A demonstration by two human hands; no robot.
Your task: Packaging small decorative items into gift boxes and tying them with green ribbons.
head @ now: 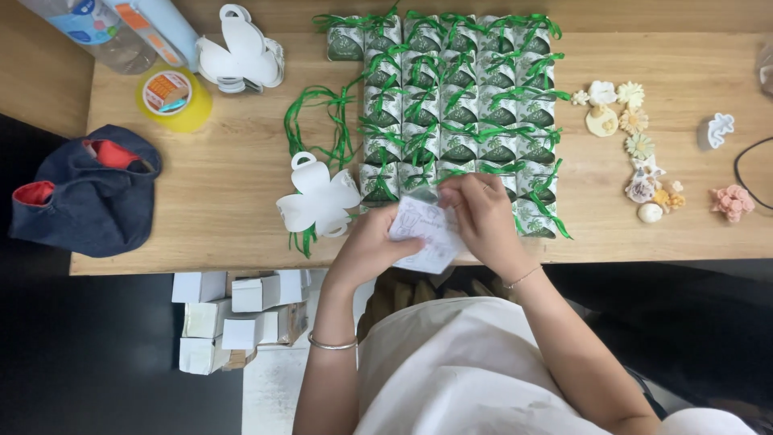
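Head view, looking straight down on a wooden table (644,234) with a pale, matte grain.

Item in hand: a small white paper box (425,234), printed faintly, thin card, partly folded and crumpled-looking. It is held above the near table edge, just below the rows of finished boxes. The left hand (372,246) is closed on its lower left side from beneath; the right hand (481,213) is closed on its upper right edge, fingers (459,193) pinching the flap. The two-handed grip appears suited to folding the card into shape.

Finished boxes (455,105): a block of small green-and-white boxes tied with glossy green ribbon, set touching one another in tidy rows at mid-table, seemingly so that they are counted and kept out of the way.

Loose ribbon (318,121): thin green strands, tangled, just left of the block.

Flat blanks: one white petal-shaped card (318,201) beside the left hand; a stack of the same (241,52) at the far edge.

Tape roll (173,98): yellow, round, far left.

Small ornaments (636,153): flower and shell shapes, pastel, chalky-looking, lined up to the right.

Cloth bag (84,189): dark denim, red lining, slumped at the left edge.

White cartons (233,318): plain, stacked below the table.
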